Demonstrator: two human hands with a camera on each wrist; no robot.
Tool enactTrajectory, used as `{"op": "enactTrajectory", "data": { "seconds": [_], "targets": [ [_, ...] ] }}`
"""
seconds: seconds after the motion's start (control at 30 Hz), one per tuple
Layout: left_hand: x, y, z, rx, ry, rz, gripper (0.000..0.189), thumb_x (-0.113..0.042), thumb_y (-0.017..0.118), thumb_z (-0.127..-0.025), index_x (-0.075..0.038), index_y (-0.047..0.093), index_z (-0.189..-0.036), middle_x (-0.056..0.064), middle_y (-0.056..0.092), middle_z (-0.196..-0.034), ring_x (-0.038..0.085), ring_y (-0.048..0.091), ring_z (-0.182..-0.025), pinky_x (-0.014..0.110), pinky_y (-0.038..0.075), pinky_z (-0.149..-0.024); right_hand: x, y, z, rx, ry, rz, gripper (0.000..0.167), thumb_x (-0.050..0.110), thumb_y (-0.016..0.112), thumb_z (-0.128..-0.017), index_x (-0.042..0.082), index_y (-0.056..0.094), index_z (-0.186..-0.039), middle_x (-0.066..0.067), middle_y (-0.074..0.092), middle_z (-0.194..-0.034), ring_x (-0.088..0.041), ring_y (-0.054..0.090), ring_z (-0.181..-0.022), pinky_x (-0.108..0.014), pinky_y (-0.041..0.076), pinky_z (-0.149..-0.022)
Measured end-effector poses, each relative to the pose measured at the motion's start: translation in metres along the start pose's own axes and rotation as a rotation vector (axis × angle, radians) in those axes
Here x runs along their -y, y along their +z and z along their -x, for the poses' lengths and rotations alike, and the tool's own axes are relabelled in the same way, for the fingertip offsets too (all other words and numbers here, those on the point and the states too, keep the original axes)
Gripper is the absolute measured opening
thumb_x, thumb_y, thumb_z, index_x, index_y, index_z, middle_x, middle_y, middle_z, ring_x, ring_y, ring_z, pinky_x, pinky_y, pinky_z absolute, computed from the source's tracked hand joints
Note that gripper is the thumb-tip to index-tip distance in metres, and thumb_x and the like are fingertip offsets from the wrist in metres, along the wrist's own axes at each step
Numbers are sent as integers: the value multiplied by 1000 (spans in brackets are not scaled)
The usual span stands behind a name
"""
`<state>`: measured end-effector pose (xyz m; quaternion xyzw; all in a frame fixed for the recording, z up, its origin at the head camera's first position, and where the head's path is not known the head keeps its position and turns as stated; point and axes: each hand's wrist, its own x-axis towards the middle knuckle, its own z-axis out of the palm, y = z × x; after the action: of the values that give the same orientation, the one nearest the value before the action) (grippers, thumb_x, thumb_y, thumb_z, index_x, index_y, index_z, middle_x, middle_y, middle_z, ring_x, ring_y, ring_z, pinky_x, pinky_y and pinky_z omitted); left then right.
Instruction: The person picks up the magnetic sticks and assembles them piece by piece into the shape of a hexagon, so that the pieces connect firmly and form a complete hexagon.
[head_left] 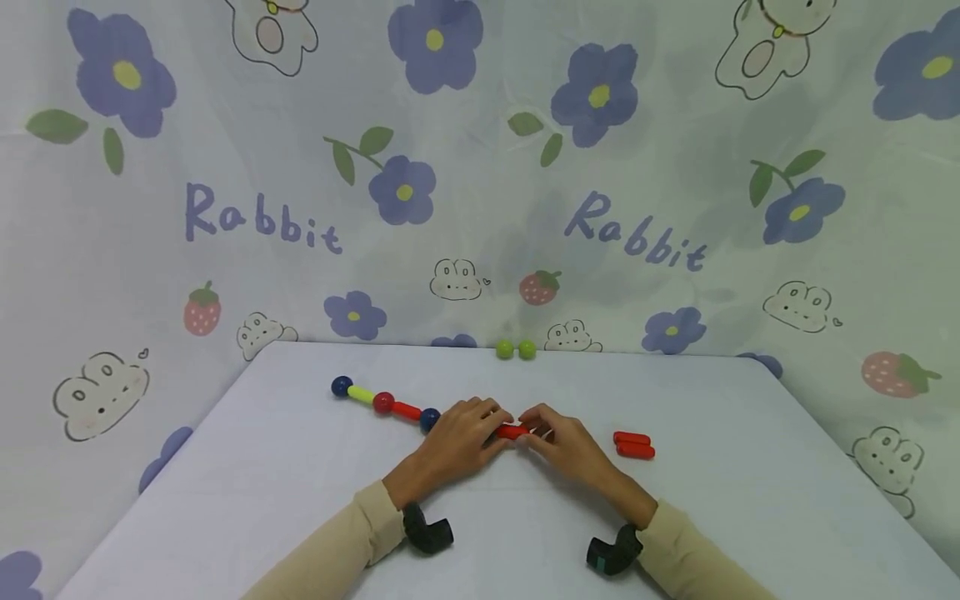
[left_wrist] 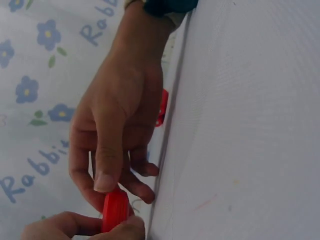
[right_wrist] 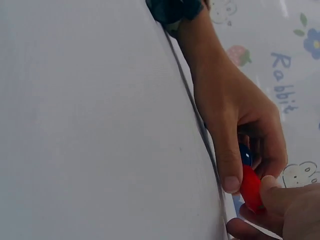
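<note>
The red rod [head_left: 513,432] lies near mid-table, between the left hand [head_left: 461,433] and the right hand [head_left: 566,446]. Left fingers: curled about the rod's near-chain end, with a blue ball [right_wrist: 245,155] within their reach in the right wrist view. Right fingers: thumb and fingertips pinching the other end. The chain [head_left: 407,411] of balls and rods runs from beneath the left hand toward the far left of the table [head_left: 247,500]. Whether rod and ball are fully joined cannot be told; the left hand covers that point. Principal risk, in this inspector's judgement: a sideways push by the right hand would tilt the rod against the ball and spoil the joint. Second, the right pinch takes in only the rod's tip, so a slip appears possible under load. Third, dragging or twisting the left hand could bend the chain and part a joint farther along. The two spare rods [head_left: 633,445] lie well clear; the green balls [head_left: 516,349], near the far edge, could roll off if the table were jolted.
</note>
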<state>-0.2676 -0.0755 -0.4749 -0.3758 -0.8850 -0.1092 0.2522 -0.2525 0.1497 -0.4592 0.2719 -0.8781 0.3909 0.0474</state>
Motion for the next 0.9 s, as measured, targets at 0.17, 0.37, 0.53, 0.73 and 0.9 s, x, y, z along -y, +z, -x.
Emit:
{"op": "enactTrajectory", "data": {
  "seconds": [0.17, 0.37, 0.53, 0.73, 0.9],
  "targets": [
    [2, 0, -1, -6, 3, -37, 29, -34, 68, -93, -24, 67, -120, -7, 64, -92, 11, 55, -82, 27, 50, -75, 2, -9, -6, -7, 125, -31, 22, 21, 65, -98, 14, 62, -118, 1, 71, -108, -11, 67, -87, -23, 55, -76],
    [0, 2, 1, 32, -30, -46, 29, -36, 65, -93, -22, 67, -119, -6, 68, -100, 12, 59, -87, 29, 53, -80, -11, -23, -38, -36, 120, 85, 21, 17, 64, -98, 6, 64, -115, -3, 70, -109, -16, 66, -95, -31, 56, -82],
    [0, -2, 5, 49, -60, -46, 29, -36, 66, -93, -21, 66, -118, -5, 69, -101, 13, 59, -88, 30, 53, -81, -23, -27, -84, 13, 102, 191, 25, 14, 62, -99, 0, 62, -119, -11, 68, -114, -24, 67, -98, -38, 56, -86],
    [-3, -3, 3, 58, -58, -43, 29, -35, 66, -93, -22, 66, -119, -5, 69, -103, 12, 60, -90, 29, 54, -82, -40, -24, -120, 75, 147, 343, 46, 11, 61, -99, 5, 50, -143, -20, 42, -152, -41, 47, -136, -53, 41, -110],
    [-4, -4, 4, 49, -36, -61, 29, -35, 67, -92, -22, 66, -118, -6, 68, -100, 11, 59, -88, 26, 53, -79, -48, -22, -131, 116, 213, 352, 46, 9, 63, -97, 5, 52, -142, -18, 51, -146, -36, 50, -133, -52, 40, -111]
  ]
}}
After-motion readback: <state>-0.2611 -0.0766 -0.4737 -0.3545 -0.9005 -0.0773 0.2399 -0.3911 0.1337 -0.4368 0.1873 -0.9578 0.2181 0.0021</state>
